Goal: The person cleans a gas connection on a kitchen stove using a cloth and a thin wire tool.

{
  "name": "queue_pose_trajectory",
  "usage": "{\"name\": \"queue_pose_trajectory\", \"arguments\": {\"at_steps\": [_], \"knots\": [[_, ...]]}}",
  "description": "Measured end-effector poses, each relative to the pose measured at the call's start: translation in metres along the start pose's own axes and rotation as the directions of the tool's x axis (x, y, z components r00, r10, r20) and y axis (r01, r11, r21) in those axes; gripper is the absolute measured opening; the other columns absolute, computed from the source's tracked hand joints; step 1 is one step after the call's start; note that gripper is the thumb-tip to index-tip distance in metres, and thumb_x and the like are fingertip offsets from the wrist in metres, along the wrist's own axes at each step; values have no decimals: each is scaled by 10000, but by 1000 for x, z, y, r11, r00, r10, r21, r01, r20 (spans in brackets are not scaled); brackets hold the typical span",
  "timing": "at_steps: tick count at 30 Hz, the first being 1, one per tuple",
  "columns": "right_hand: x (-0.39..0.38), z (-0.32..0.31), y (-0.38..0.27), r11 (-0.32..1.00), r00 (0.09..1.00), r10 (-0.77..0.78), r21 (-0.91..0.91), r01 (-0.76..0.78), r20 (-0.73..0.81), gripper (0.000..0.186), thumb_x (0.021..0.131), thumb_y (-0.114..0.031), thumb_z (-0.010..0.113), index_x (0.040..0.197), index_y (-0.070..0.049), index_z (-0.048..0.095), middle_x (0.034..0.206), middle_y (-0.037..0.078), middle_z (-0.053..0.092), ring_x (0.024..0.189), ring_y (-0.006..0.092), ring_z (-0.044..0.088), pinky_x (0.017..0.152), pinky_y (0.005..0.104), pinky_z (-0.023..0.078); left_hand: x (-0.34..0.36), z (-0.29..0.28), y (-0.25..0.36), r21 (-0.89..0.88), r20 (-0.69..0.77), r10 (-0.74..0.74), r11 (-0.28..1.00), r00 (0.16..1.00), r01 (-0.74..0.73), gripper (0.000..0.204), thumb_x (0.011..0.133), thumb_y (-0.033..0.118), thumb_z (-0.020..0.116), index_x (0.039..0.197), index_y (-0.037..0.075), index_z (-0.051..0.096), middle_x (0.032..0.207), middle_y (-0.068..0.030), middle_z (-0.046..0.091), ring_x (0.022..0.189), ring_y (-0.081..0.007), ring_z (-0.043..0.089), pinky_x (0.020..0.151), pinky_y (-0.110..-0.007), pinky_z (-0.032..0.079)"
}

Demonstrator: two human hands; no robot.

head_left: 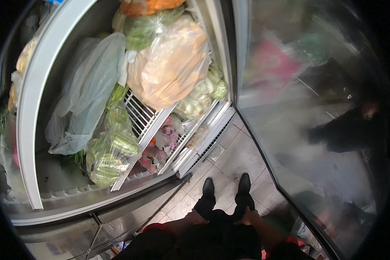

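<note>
Counted one left hand (198, 217) and one right hand (248, 216), both low beside dark trousers (207, 203); unable to judge the grip of either. Found inside the refrigerator (73, 212), well apart from both: one bulging clear bag of orange contents (171, 65), far; one crinkled clear bag of green vegetables (115, 151), nearer; one limp, pale translucent bag (89, 91), left. Could not count pink-tinted bags (151, 158) partly hidden under the wire shelf (138, 115). Saw only blur through one glass door (281, 130), right.
</note>
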State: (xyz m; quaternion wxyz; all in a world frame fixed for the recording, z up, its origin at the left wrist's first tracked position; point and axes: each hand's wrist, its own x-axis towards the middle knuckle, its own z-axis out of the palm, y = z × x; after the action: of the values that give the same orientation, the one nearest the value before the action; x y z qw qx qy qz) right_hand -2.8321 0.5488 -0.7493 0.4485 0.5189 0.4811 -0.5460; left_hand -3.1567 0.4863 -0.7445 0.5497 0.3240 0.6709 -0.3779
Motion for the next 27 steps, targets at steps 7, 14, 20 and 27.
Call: {"name": "queue_pose_trajectory", "arguments": {"at_steps": [7, 14, 20, 27], "knots": [[-2, -2, -21, 1000, 999, -2, -12, 2, -44, 1383, 616, -754, 775, 1577, -18, 105, 1509, 344, 330, 1382, 455, 401, 1127, 484, 386, -16, -18, -3, -65, 6, -2, 998, 1000, 3, 1349, 582, 758, 789, 1465, -93, 226, 1363, -273, 536, 1234, -379, 579, 1032, -437, 486], [15, 22, 0, 982, 990, -57, 169, 78, -126, 1177, 689, -635, 795, 1539, -12, 272, 1442, 350, 408, 1334, 466, 449, 1113, 469, 398, 18, -5, -15, 30, -124, 28, 999, 992, -24, 1186, 686, 686, 773, 1482, -46, 286, 1289, -286, 551, 1181, -399, 596, 987, -463, 508], [17, 27, -5, 949, 988, -14, 309, 61, -155, 1058, 724, -478, 835, 1516, 0, 320, 1400, 330, 433, 1297, 456, 484, 1090, 478, 422, 25, -10, -23, 29, -113, 14, 1000, 994, -11, 1136, 755, 682, 721, 1526, -3, 244, 1263, -285, 544, 1174, -411, 582, 995, -478, 489], [14, 25, -13, 928, 967, 2, 362, 94, -256, 959, 703, -430, 841, 1452, -2, 423, 1322, 303, 489, 1204, 450, 554, 1022, 481, 473, 31, -20, -21, 42, -117, -6, 999, 993, 11, 1111, 776, 712, 678, 1555, 61, 225, 1292, -288, 524, 1194, -411, 570, 1016, -484, 478]]}}
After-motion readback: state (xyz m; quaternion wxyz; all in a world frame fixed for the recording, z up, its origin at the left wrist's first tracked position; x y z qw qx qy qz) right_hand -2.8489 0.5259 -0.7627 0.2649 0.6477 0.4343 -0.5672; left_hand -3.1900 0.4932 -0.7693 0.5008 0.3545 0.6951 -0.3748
